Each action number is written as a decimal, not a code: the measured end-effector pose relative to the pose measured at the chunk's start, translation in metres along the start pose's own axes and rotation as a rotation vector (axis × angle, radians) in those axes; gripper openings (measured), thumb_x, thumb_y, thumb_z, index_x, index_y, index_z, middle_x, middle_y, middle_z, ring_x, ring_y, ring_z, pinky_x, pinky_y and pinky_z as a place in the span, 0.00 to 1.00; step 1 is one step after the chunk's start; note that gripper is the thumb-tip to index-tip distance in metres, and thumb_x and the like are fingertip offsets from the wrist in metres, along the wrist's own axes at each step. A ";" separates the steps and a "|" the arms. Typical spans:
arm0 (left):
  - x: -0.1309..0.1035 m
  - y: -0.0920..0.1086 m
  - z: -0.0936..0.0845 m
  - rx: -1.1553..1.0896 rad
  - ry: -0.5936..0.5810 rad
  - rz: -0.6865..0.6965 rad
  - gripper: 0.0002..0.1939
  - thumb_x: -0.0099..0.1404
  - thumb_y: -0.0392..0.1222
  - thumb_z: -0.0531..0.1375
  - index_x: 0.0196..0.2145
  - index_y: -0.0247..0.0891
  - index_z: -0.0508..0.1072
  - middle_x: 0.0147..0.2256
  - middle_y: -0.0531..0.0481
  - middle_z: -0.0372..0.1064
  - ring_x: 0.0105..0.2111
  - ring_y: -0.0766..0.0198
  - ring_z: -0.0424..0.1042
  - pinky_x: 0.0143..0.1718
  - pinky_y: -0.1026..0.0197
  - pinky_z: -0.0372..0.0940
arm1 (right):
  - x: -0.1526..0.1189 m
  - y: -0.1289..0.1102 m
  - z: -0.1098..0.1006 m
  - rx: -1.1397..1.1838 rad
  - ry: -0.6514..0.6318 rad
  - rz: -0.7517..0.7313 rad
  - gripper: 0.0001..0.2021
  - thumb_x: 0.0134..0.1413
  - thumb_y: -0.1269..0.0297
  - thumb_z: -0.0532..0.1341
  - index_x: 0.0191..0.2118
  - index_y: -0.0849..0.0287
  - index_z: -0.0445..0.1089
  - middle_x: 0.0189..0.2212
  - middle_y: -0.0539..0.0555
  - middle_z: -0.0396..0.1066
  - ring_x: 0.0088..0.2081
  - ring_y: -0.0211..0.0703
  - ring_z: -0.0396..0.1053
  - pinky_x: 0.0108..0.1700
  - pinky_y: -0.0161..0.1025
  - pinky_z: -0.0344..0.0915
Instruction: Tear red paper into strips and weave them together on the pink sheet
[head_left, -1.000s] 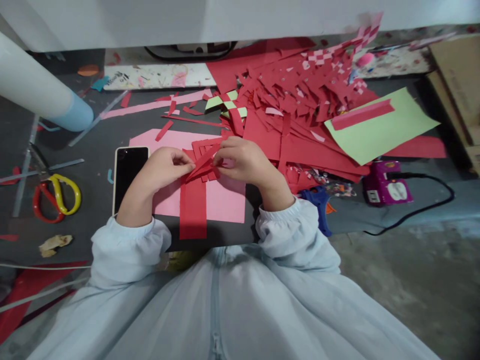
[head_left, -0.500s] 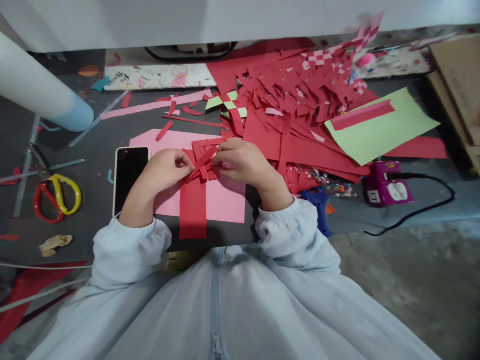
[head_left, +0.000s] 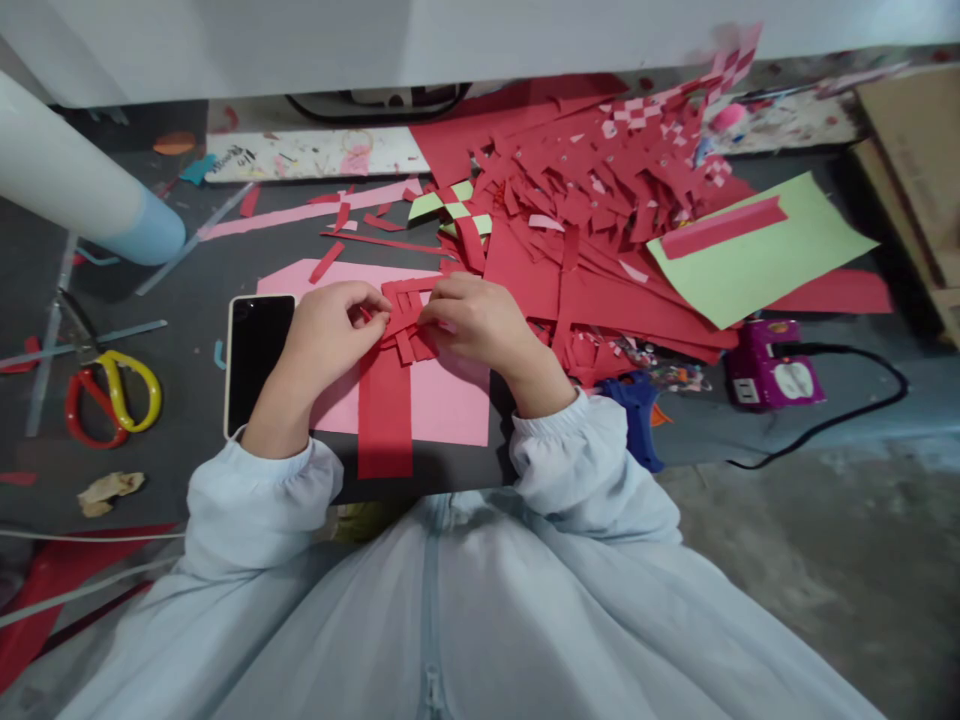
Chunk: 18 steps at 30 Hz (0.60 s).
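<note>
My left hand [head_left: 334, 325] pinches the left end of a folded red paper strip [head_left: 405, 318]. At its right end, my right hand [head_left: 469, 320] is closed on the same strip, fingers bent. Beneath lie other interlaced red strips, some loose ends pointing down. These rest on a pink paper sheet [head_left: 454, 405], along with a wide red strip [head_left: 385, 430] that reaches past the sheet's lower edge. A black-screened phone [head_left: 259, 360] lies beside my left wrist, partly over the pink sheet.
Red paper strips [head_left: 592, 190] are heaped at the back right, near a light green sheet [head_left: 765, 250]. Scissors [head_left: 112, 385] lie left. A blue tool [head_left: 636, 415] and purple box [head_left: 772, 365] sit right. A white-and-blue cylinder [head_left: 90, 180] juts in at upper left.
The strip between my hands has come down from a steep slant to lie flatter over the other strips. My left hand has turned and risen slightly; my right hand has shifted a little left.
</note>
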<state>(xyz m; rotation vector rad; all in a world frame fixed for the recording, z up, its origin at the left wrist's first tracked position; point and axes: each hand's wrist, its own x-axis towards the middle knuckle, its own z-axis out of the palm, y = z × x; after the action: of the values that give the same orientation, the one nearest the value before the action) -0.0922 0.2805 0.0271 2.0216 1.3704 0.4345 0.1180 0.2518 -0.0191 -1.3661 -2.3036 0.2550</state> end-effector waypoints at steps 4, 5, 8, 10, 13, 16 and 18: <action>-0.003 0.005 0.000 0.024 -0.167 0.042 0.11 0.58 0.38 0.60 0.35 0.39 0.83 0.32 0.48 0.79 0.32 0.61 0.74 0.37 0.60 0.66 | -0.001 0.000 0.001 0.000 -0.013 -0.006 0.09 0.56 0.72 0.58 0.33 0.58 0.76 0.31 0.57 0.72 0.37 0.47 0.63 0.34 0.42 0.51; -0.003 0.006 0.000 0.032 -0.194 0.047 0.11 0.58 0.38 0.60 0.35 0.40 0.83 0.34 0.48 0.80 0.34 0.60 0.75 0.38 0.59 0.66 | 0.000 0.000 0.001 -0.001 -0.011 -0.008 0.09 0.57 0.72 0.57 0.33 0.58 0.76 0.31 0.57 0.72 0.36 0.47 0.63 0.34 0.42 0.51; -0.004 0.009 -0.001 0.058 -0.222 0.054 0.12 0.59 0.38 0.60 0.35 0.41 0.84 0.36 0.49 0.81 0.37 0.58 0.77 0.41 0.59 0.68 | 0.000 0.000 0.001 -0.011 -0.001 -0.018 0.09 0.57 0.72 0.57 0.34 0.58 0.76 0.31 0.57 0.72 0.36 0.47 0.63 0.33 0.41 0.51; -0.004 0.009 -0.001 0.083 -0.210 0.048 0.12 0.59 0.38 0.60 0.36 0.41 0.84 0.36 0.48 0.81 0.37 0.57 0.77 0.40 0.58 0.68 | 0.000 0.000 0.002 -0.016 0.004 -0.021 0.09 0.58 0.72 0.57 0.34 0.58 0.76 0.31 0.57 0.72 0.36 0.46 0.64 0.34 0.41 0.51; -0.005 0.009 -0.002 0.118 -0.164 0.049 0.13 0.61 0.40 0.59 0.38 0.40 0.84 0.37 0.47 0.82 0.36 0.57 0.77 0.39 0.58 0.67 | 0.000 -0.001 0.003 -0.012 -0.002 -0.015 0.09 0.58 0.72 0.57 0.33 0.59 0.76 0.31 0.57 0.72 0.37 0.47 0.64 0.33 0.41 0.51; -0.004 0.008 0.000 0.172 -0.128 0.058 0.14 0.64 0.39 0.58 0.40 0.40 0.84 0.39 0.46 0.82 0.37 0.57 0.78 0.41 0.58 0.67 | 0.000 -0.001 0.003 0.002 -0.017 0.001 0.09 0.57 0.72 0.57 0.32 0.58 0.75 0.31 0.57 0.71 0.37 0.47 0.63 0.34 0.41 0.51; -0.004 0.007 0.001 0.221 -0.130 0.064 0.14 0.64 0.39 0.57 0.41 0.40 0.84 0.39 0.45 0.82 0.38 0.56 0.78 0.42 0.57 0.67 | -0.001 -0.001 0.003 0.012 -0.013 0.007 0.09 0.57 0.72 0.57 0.33 0.58 0.75 0.31 0.57 0.71 0.37 0.47 0.63 0.34 0.41 0.51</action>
<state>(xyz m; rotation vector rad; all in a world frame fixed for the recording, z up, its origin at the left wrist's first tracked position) -0.0881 0.2745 0.0314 2.2350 1.3254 0.1805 0.1158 0.2508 -0.0218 -1.3712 -2.3041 0.2804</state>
